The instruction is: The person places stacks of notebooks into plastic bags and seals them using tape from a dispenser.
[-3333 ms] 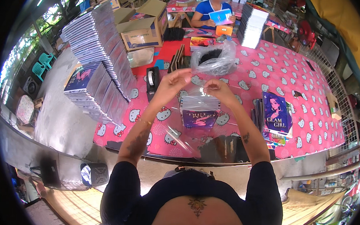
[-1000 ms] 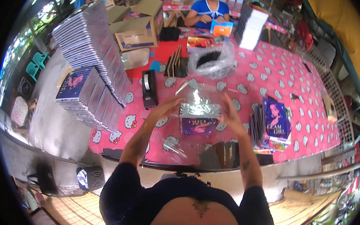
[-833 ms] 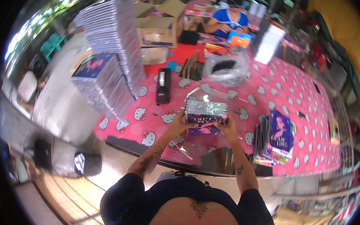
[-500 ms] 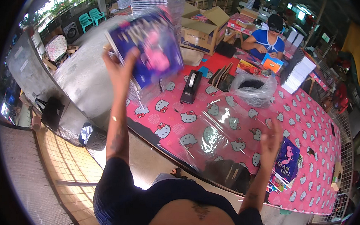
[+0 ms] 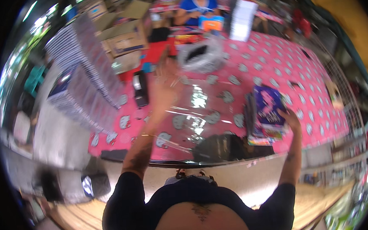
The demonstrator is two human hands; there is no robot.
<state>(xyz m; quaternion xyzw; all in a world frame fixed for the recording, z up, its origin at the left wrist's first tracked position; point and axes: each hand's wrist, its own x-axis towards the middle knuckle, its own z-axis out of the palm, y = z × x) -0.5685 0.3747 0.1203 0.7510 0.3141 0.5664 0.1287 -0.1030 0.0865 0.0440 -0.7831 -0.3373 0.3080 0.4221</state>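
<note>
My left hand (image 5: 166,80), smeared by motion, hovers over the table beside a black tape dispenser (image 5: 140,89). Its fingers look stretched out, and I see nothing in them. On the right, my right hand (image 5: 291,119) grips the near right edge of a purple notebook (image 5: 269,104) with a pink figure on its cover. That notebook lies on a small pile of colourful books (image 5: 262,140). Between my hands a clear plastic sheet (image 5: 197,99) is spread flat and shines. Plastic-wrapped notebooks form a tall stack (image 5: 84,41) and a lower stack (image 5: 81,93) at the left.
A pink cartoon-print cover (image 5: 247,57) lies over the table. Behind the dispenser stands an open cardboard box (image 5: 126,39). A clear plastic bag (image 5: 202,58) sits farther back, near a white notebook stack (image 5: 242,20). Across the table a person in blue (image 5: 195,10) handles a blue-orange item.
My left hand has let go of the purple notebook it held up at the left and moved right over the table. My right hand has come onto the notebook pile. The view has swung left.
</note>
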